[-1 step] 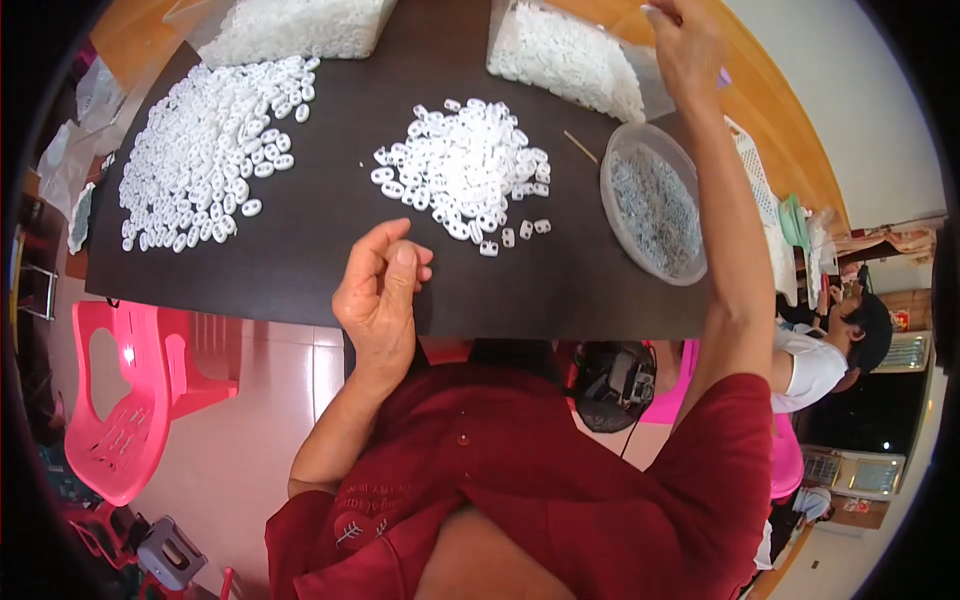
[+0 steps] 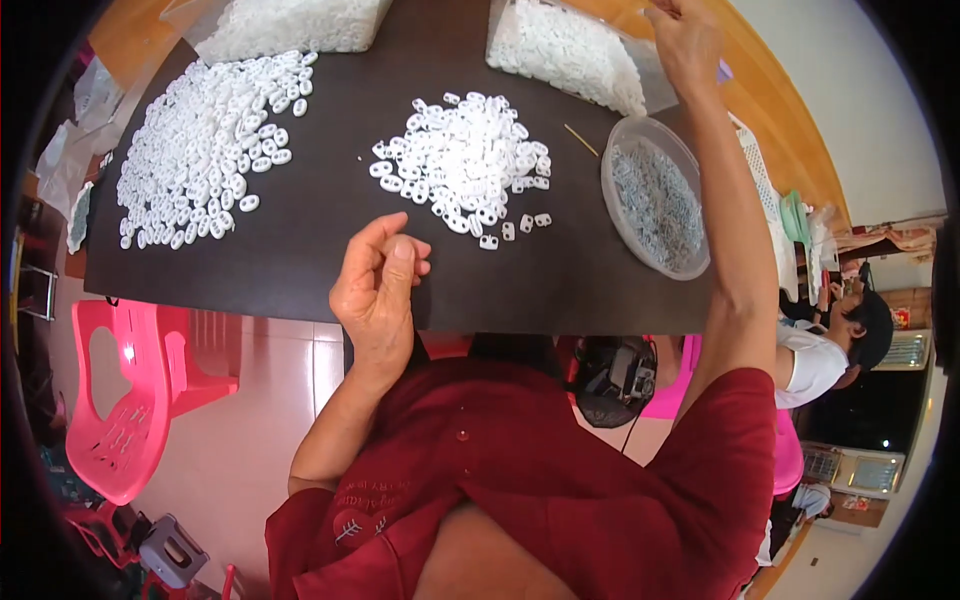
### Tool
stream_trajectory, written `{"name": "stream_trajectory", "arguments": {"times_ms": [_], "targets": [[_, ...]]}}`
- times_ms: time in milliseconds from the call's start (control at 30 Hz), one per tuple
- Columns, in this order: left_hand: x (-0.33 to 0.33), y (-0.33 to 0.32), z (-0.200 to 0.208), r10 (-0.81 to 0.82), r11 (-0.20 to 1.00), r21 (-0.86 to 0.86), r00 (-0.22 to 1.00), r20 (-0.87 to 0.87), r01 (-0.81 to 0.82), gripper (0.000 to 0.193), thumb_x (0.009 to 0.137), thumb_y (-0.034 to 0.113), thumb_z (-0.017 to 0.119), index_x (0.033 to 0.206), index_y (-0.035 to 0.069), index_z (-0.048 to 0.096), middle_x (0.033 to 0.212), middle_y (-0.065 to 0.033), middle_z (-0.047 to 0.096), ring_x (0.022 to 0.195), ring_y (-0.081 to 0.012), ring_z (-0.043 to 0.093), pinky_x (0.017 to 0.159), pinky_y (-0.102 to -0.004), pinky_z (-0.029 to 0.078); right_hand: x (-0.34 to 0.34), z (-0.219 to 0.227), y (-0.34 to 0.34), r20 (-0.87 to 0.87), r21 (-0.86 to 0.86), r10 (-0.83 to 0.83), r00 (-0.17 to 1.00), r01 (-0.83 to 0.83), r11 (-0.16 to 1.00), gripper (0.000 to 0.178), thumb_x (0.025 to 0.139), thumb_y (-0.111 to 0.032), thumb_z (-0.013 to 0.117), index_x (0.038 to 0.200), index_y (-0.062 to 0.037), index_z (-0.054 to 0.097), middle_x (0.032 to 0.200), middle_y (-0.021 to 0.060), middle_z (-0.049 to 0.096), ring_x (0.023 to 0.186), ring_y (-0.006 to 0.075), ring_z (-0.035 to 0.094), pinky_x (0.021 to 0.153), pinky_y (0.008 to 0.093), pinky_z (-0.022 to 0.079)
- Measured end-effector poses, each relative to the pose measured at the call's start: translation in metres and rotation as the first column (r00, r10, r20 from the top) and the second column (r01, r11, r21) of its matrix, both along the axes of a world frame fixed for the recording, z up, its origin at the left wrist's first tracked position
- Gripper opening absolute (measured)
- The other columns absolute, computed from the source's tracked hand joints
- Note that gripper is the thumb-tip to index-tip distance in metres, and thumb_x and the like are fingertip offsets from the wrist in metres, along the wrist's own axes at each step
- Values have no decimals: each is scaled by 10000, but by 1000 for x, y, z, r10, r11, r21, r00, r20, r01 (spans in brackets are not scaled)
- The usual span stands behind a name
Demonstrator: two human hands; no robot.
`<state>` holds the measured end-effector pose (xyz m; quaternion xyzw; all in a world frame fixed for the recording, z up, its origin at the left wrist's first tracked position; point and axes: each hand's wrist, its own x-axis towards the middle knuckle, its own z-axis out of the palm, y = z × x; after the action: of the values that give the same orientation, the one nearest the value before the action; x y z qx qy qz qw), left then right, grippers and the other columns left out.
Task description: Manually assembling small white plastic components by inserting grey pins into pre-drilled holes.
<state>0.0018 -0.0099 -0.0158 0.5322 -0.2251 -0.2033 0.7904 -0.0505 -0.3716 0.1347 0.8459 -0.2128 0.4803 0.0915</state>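
Note:
My left hand (image 2: 375, 283) hovers at the near edge of the dark table, its fingers curled and the thumb pressed against them; anything between them is hidden. Just beyond it lies a heap of small white plastic pieces (image 2: 465, 155), with a few loose ones on its near side. My right hand (image 2: 688, 48) reaches to the far right, fingers bent together and partly cut off by the upper edge; what they grip cannot be made out. Under my right forearm sits a round clear tub (image 2: 612, 205) of small grey-blue metal-looking bits (image 2: 655, 205).
A larger spread of white oval pieces (image 2: 200, 160) covers the table's left side. Clear bags of white pieces (image 2: 290, 28) (image 2: 565, 55) lie at the back. A thin stick (image 2: 580, 140) rests beside the tub. A pink chair (image 2: 125, 400) stands left; another person (image 2: 815, 365) sits at right.
The view has shifted very slightly, so the table things sit a little higher. A white speck at my right fingertips no longer shows clearly. My left hand keeps its pose.

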Motion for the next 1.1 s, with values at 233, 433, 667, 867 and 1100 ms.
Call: {"name": "stream_trajectory", "arguments": {"times_ms": [233, 433, 667, 867, 1100], "targets": [[5, -2, -4, 49, 999, 15, 998, 50, -50, 222, 921, 83, 535, 1111, -31, 544, 826, -61, 619, 695, -78, 546, 623, -202, 453, -26, -43, 91, -216, 14, 276, 937, -280, 960, 161, 736, -42, 670, 897, -39, 663, 814, 86, 640, 757, 200, 610, 690, 288, 477], [2, -2, -5, 47, 998, 24, 995, 84, -49, 215, 918, 79, 537, 1105, -29, 551, 831, -65, 622, 699, -76, 548, 629, -201, 457, -76, -108, 148, -381, 470, 425, 821, -224, 854, 171, 679, -24, 691, 841, -58, 648, 770, 83, 602, 759, 269, 563, 673, 345, 460], [1, -1, -5, 64, 997, 34, 993, 96, -68, 212, 919, 85, 538, 1099, -26, 557, 832, -64, 622, 702, -77, 550, 623, -196, 451, -78, -130, 155, -427, 357, 411, 805, -267, 895, 170, 662, -24, 691, 814, -59, 622, 773, 71, 550, 753, 261, 525, 629, 356, 426], [0, -1, -3, 49, 996, 64, 995, 92, -55, 200, 910, 90, 559, 1076, -20, 580, 829, -52, 616, 714, -72, 553, 622, -190, 449, -76, -135, 162, -389, 276, 402, 829, -312, 909, 98, 692, -13, 666, 748, -33, 589, 740, 97, 530, 724, 277, 508, 594, 357, 409], [-19, -8, 13, -72, 995, 75, 995, 75, 67, 173, 884, 93, 603, 1016, -16, 630, 827, -24, 611, 728, -62, 554, 628, -179, 448, -80, -112, 218, 68, 916, 471, 879, -242, 320, 79, 828, -74, 625, 826, 5, 622, 765, -12, 596, 745, 37, 515, 677, 201, 422]]}}
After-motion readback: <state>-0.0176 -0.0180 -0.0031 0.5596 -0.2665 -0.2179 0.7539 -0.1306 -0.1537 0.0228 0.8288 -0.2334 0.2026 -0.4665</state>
